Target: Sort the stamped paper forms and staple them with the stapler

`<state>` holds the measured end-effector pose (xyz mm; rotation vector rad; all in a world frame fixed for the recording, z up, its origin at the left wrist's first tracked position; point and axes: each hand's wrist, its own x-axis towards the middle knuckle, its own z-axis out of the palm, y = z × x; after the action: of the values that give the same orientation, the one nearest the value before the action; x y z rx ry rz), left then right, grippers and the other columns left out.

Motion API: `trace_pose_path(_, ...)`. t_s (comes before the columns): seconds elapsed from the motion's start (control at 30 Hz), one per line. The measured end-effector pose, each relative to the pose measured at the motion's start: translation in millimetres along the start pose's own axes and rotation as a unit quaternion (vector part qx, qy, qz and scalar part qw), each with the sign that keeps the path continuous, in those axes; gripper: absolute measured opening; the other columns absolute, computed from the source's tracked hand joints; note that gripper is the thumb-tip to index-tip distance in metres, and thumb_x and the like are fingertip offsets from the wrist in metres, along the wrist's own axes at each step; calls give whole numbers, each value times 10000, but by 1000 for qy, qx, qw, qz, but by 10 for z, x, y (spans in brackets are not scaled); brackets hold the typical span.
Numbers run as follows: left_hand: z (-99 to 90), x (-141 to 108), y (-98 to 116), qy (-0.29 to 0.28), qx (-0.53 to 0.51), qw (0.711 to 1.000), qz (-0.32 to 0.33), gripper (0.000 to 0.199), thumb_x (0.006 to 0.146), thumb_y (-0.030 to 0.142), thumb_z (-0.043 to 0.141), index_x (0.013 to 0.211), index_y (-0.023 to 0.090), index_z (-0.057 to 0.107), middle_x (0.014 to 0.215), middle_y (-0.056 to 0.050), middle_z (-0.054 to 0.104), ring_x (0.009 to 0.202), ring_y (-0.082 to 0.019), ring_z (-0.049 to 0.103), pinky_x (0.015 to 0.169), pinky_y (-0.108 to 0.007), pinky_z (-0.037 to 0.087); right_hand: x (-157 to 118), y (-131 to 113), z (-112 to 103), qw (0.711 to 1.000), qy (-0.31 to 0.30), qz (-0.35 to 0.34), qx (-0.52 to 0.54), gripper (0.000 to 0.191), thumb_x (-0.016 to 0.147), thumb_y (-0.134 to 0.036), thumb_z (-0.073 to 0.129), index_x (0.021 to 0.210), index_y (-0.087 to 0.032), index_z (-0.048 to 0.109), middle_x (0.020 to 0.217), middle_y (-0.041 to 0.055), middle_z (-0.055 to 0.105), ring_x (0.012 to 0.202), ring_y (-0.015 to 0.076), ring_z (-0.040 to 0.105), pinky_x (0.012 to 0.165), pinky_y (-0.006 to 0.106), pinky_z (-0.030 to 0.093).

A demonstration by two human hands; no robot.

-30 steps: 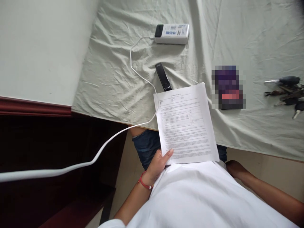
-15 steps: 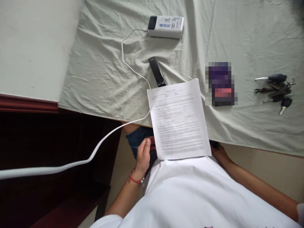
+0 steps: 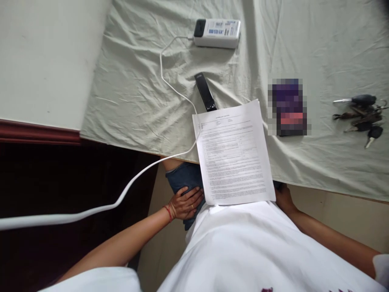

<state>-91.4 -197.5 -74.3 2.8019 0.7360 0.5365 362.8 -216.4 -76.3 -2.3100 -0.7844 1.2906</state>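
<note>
My left hand [image 3: 187, 203] lies flat on my thigh in blue denim shorts [image 3: 182, 177], fingers spread, holding nothing. To its right is a printed sheet of paper [image 3: 235, 158], perhaps a small stack, reaching from the table's edge to my white shirt. My right hand [image 3: 284, 198] is low at the paper's right side, below the table edge. Its fingers are mostly hidden, so what they do does not show. A black stapler-like object [image 3: 205, 91] pokes out from behind the paper's top edge.
A white power bank [image 3: 217, 34] stands at the back on the green-grey tablecloth [image 3: 136, 93]. From it a white cable [image 3: 136, 178] runs across the paper's left edge towards the lower left. A blurred-out phone [image 3: 289, 107] and a bunch of keys [image 3: 363, 113] lie on the right.
My left hand has turned over and come down flat on my thigh, its fingers now spread, and the forearm has swung out to the left. The view has shifted slightly; the paper stays in place.
</note>
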Motion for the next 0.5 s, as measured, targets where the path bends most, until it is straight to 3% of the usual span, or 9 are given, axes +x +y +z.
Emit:
trace_pose_path(0.27,171,-182,221,61,47,993,-93,448,992,269,412,1306,237,729,1138,-62,816,1342,-207,613,1279,-419,205,83,193,20,999,-27,-1,-25,672,754,-597,679,1225,-119,729,1353,233,696,1289,439,637,1089,532,481)
trace_pose_path(0.5,173,-197,185,51,49,995,-76,444,975,282,444,1318,274,725,1164,-44,812,1390,-210,573,1284,-427,193,113,250,5,998,-34,-8,-48,594,741,-631,644,1076,-158,777,1255,212,746,1300,451,626,1099,542,465)
